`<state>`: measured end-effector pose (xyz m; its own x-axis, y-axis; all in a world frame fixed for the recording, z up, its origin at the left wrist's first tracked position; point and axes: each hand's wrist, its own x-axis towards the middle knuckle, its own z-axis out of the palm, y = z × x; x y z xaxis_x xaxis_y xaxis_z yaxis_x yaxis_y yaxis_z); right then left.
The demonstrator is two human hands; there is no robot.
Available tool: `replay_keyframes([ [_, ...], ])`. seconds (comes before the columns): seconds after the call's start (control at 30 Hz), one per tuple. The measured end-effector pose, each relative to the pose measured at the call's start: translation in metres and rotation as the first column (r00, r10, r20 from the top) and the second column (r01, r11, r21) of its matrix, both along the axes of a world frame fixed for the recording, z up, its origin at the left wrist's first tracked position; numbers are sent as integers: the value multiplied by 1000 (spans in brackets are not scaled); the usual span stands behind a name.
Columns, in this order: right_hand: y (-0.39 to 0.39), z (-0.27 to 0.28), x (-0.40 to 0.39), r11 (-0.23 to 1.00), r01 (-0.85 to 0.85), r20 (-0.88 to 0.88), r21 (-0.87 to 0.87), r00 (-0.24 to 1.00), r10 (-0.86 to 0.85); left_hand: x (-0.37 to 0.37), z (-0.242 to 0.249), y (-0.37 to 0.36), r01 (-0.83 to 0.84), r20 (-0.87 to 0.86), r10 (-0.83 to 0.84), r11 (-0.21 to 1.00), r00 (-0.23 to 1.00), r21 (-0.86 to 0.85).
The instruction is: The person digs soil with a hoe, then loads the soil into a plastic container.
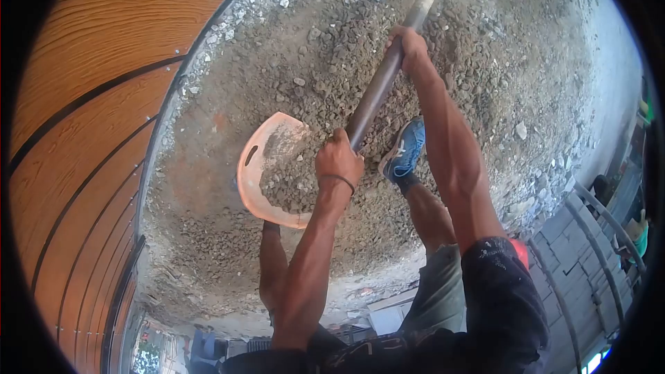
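Note:
My left hand (339,161) is wrapped round the lower end of a hoe's brown handle, a dark band on its wrist. Farther up the same handle, my right hand (410,47) is closed round it with the arm stretched out. The hoe (379,90) slants up to the right; its grey head at the top edge is blurred and partly cut off. Just left of my left hand, an orange plastic pan (251,183) with a slot in its rim lies on the ground, holding soil and stones. Loose gravelly soil (353,52) spreads under the handle.
My foot in a blue shoe (406,149) stands right of the pan; my other leg (273,256) is below it, its foot hidden. A brown slatted panel (90,90) runs along the left. A pale wall (613,83) and metal bars (596,256) are at the right.

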<state>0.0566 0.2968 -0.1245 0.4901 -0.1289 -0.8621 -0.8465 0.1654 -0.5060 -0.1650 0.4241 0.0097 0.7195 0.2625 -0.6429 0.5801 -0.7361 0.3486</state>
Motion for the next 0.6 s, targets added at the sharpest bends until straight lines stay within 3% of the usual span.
replay_keyframes([
  [0.03,9,3,-20,991,-56,-35,-124,998,52,-25,-6,3,-21,-89,13,997,996,-80],
  [0.1,20,14,-55,972,-125,-47,-201,992,118,-59,2,-2,-44,-126,28,991,992,-129],
  [0.2,24,26,-93,976,-107,-119,-188,989,86,-98,32,4,-75,-130,56,986,990,-146],
  [0.27,16,47,-129,993,-84,-181,-85,981,67,-131,57,-1,-92,-162,65,981,985,-169],
  [0.4,14,56,-243,972,-150,-232,-181,967,106,-230,96,-6,-145,-259,92,971,961,-191],
  [0.53,41,134,-327,944,-253,-315,-212,932,179,-309,172,18,-171,-393,91,970,915,-174],
  [0.6,46,166,-380,977,-197,-368,-79,917,155,-339,230,26,-155,-491,78,981,868,-118],
])
